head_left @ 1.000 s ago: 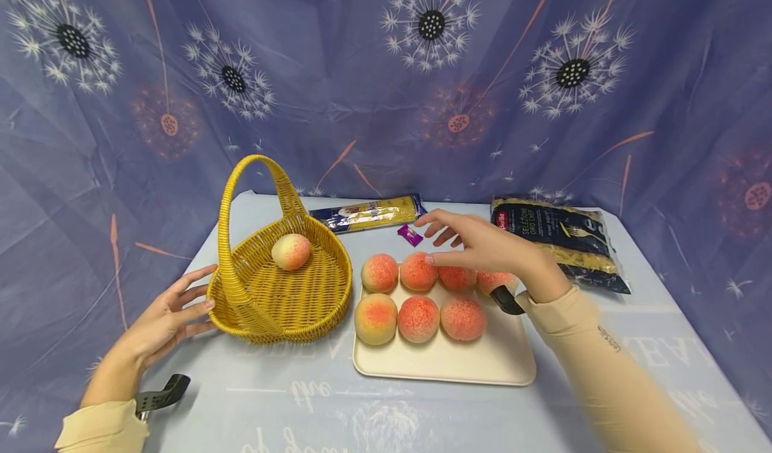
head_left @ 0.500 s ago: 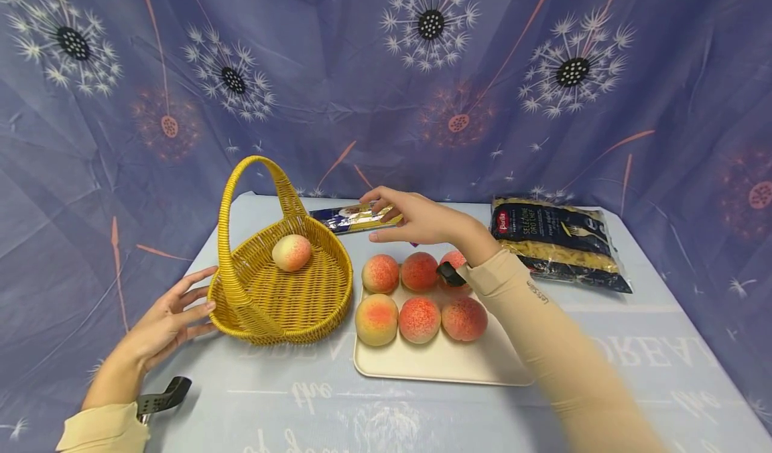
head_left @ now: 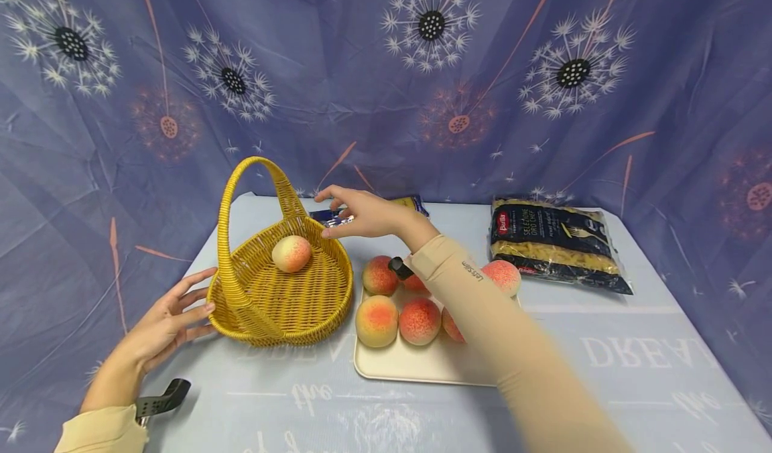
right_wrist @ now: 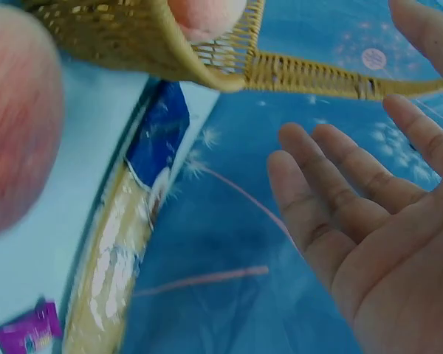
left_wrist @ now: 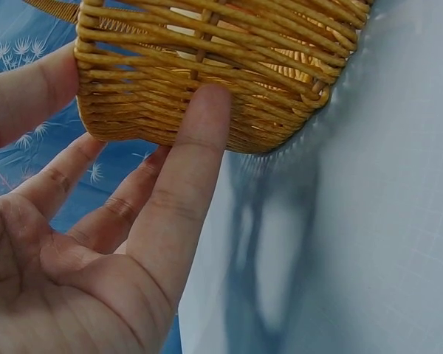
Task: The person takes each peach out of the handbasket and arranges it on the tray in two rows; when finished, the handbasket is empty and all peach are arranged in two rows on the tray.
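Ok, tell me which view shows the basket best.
The head view: the whole basket, handle and peach inside. The left wrist view shows only its woven wall against the left hand's fingers; the right wrist view shows only a rim corner and the handle.

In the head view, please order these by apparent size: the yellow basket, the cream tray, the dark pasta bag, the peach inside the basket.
1. Yellow basket
2. Cream tray, partly hidden by the sleeve, so its rank against the bag is unsure
3. Dark pasta bag
4. Peach inside the basket
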### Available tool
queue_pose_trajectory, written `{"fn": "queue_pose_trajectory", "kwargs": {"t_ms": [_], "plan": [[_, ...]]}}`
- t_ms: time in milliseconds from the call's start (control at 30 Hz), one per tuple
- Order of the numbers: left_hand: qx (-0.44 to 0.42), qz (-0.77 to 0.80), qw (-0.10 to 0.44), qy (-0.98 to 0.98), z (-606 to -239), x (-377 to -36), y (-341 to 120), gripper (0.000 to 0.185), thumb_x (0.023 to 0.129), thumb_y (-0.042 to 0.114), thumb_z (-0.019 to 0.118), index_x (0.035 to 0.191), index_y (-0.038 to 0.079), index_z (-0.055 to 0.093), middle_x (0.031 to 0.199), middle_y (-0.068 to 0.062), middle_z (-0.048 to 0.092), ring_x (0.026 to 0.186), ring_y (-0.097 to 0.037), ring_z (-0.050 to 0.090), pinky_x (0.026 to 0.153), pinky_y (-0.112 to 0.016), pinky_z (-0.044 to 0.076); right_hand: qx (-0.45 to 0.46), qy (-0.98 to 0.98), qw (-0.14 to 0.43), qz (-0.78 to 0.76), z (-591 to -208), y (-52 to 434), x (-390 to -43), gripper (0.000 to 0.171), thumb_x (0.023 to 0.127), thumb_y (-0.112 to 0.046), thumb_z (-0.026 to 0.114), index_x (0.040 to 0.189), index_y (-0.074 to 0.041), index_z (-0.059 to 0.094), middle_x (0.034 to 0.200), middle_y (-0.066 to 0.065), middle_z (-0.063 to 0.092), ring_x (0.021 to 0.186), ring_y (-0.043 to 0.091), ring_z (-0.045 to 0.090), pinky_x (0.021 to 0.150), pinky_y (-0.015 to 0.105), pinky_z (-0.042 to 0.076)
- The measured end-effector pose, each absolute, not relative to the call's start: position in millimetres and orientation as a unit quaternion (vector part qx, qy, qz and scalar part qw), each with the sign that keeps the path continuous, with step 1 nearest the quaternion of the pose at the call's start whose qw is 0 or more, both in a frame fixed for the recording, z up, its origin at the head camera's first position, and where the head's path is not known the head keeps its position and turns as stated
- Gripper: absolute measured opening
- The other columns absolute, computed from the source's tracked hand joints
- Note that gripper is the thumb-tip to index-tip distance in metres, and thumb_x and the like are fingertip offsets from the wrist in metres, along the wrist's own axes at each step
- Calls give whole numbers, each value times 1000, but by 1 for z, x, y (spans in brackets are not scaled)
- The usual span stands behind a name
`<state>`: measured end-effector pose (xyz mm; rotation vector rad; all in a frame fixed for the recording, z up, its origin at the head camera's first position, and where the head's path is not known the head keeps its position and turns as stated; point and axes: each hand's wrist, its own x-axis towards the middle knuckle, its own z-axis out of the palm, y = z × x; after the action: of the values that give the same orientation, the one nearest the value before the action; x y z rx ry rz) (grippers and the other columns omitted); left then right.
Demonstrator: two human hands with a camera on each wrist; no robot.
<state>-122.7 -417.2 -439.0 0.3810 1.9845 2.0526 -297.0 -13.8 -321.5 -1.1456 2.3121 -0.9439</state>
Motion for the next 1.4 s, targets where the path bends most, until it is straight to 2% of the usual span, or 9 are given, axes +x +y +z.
{"fn": "queue_pose_trajectory", "kwargs": {"t_ms": [133, 267, 400, 767, 933, 1067, 1233, 1400], "plan": [[130, 708, 129, 682, -439, -122, -416, 67, 110, -9, 44, 166, 27, 35, 139, 8, 63, 119, -10, 71, 93, -36, 66, -408, 828, 211, -321, -327, -33, -301, 70, 104, -42, 72, 163, -24, 38, 162, 13, 49, 140, 33, 61, 110, 39, 57], [127, 708, 127, 683, -438, -123, -416, 67, 110, -9, 45, 165, 28, 36, 139, 8, 63, 119, -9, 71, 92, -36, 67, -418, 827, 216, -310, -334, -54, -303, 71, 104, -40, 72, 162, -16, 39, 162, 19, 48, 143, 36, 58, 114, 42, 54], [127, 709, 128, 682, -439, -124, -416, 67, 110, -9, 45, 165, 28, 35, 139, 8, 63, 119, -10, 71, 92, -37, 67, -431, 831, 202, -287, -342, -74, -304, 68, 104, -38, 72, 160, -11, 43, 161, 18, 50, 147, 35, 52, 118, 43, 48], [136, 718, 129, 671, -438, -124, -415, 67, 110, -10, 43, 165, 26, 36, 138, 5, 64, 119, -11, 71, 94, -38, 66, -412, 856, 226, -215, -352, -112, -297, 70, 106, -36, 69, 166, -17, 39, 171, 9, 42, 158, 27, 42, 125, 40, 42], [140, 721, 131, 666, -439, -124, -414, 67, 110, -10, 43, 166, 26, 35, 139, 5, 64, 120, -11, 71, 94, -39, 66, -404, 860, 250, -186, -360, -118, -294, 71, 107, -36, 68, 169, -22, 37, 173, 6, 40, 157, 27, 42, 120, 38, 45], [140, 720, 129, 667, -439, -125, -415, 67, 110, -10, 43, 166, 25, 35, 139, 6, 64, 120, -11, 71, 94, -38, 66, -401, 861, 258, -178, -365, -119, -293, 68, 107, -35, 67, 168, -22, 39, 172, 4, 41, 151, 24, 48, 112, 35, 48], [136, 715, 128, 673, -439, -124, -416, 67, 110, -10, 43, 166, 26, 35, 139, 7, 64, 120, -10, 71, 94, -37, 66, -412, 856, 247, -190, -369, -120, -293, 57, 104, -30, 73, 157, -22, 53, 153, 6, 58, 130, 22, 58, 101, 33, 51], [134, 713, 125, 677, -440, -124, -417, 67, 110, -9, 43, 166, 26, 34, 139, 7, 63, 119, -10, 71, 93, -37, 66, -413, 849, 257, -208, -369, -123, -291, 47, 101, -26, 78, 143, -20, 58, 141, 6, 61, 116, 20, 59, 94, 29, 50]]}}
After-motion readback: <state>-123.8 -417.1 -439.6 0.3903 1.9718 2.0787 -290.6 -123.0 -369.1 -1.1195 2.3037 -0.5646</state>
